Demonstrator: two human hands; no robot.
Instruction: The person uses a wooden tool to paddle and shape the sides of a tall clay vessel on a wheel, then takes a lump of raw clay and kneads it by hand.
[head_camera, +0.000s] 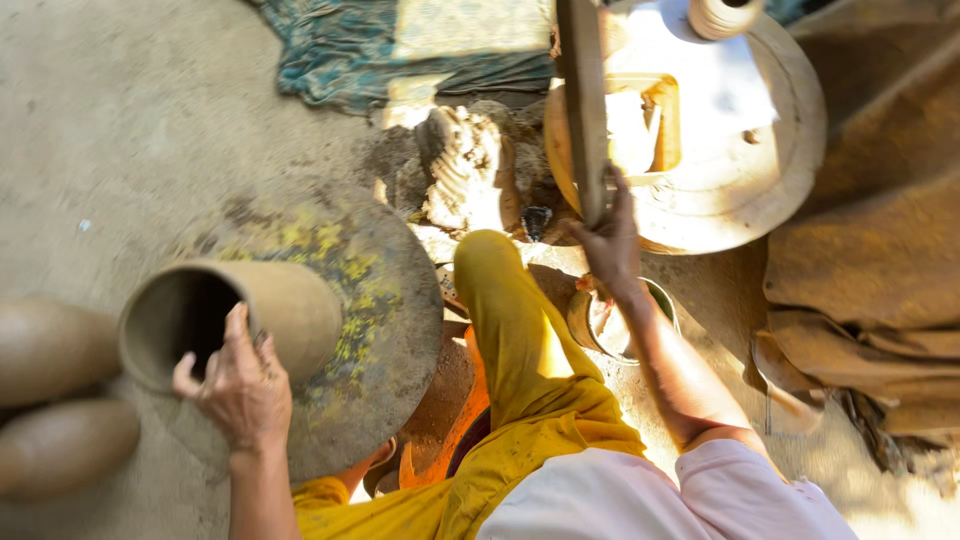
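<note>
Glare is washing out the far wheel (760, 170) and the clay heap (465, 180) beside it, and the stick's (583, 100) upper end is running out of view. The left hand (240, 385) is gripping the rim of a clay pot (235, 315) lying on its side, thumb curling inside the mouth and fingers (262, 350) pressing the outer wall. The pot is resting on a flat, yellow-flecked disc (385, 330). The right hand (610, 240) is closing its fingers around the stick's lower part. A yellow-clad knee (510, 320) is rising between the hands, partly hiding a small bowl (600, 320). Two rounded pots (55, 390) are lying at the left edge.
</note>
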